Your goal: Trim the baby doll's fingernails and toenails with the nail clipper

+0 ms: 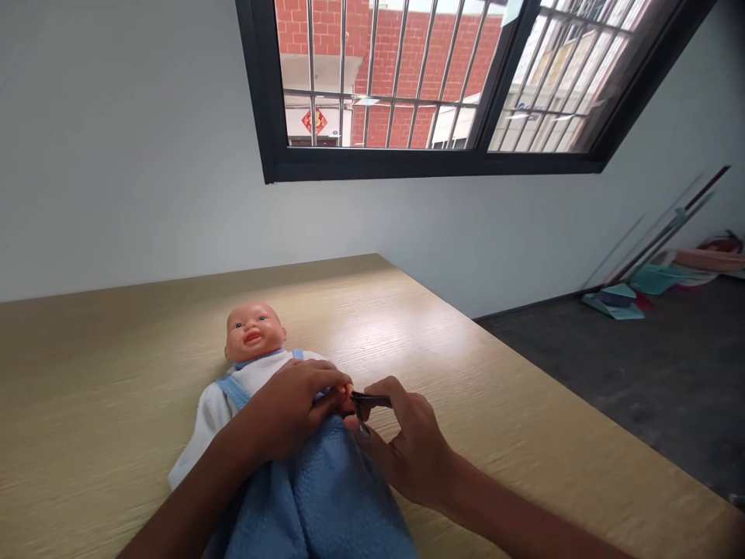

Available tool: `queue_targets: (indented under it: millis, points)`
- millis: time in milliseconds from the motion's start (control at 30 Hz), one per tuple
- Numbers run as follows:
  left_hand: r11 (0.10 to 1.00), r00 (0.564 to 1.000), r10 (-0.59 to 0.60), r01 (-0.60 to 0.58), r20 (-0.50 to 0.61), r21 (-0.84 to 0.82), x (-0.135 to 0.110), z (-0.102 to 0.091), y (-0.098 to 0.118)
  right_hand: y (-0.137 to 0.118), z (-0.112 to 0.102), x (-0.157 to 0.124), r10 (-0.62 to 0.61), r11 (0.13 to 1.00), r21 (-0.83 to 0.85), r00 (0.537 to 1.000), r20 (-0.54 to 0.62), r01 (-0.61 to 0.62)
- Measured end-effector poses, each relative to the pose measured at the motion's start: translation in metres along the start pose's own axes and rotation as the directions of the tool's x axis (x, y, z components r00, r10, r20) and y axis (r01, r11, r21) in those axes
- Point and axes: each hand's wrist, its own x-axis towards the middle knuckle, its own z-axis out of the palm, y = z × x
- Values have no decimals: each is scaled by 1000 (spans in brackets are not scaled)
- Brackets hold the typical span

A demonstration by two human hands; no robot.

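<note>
A baby doll [254,332] lies on its back on the table, dressed in a white top with light-blue straps and blue fleece trousers [337,489]. My left hand [296,404] rests across its body, the fingers closed around the doll's small hand [348,394]. Between the thumb and fingers of my right hand [416,446] is a dark nail clipper [374,400]. Its tip is at the doll's fingers; whether the jaws grip them I cannot tell. My left fingers partly cover the doll's hand.
The pale wooden table [116,373] reaches a white wall, its right edge sloping toward me. Above is a barred window [378,163] with a black frame. On the dark floor [640,388] at right lie folded coloured items [657,279] beside leaning poles [678,217].
</note>
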Motion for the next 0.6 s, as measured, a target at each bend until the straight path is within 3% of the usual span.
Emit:
queue_targets:
  millis: [600]
  points:
    - [1000,1000,6,-7,15,12,0,1,0,1,-4,2,-91,989,-99,983,162,108]
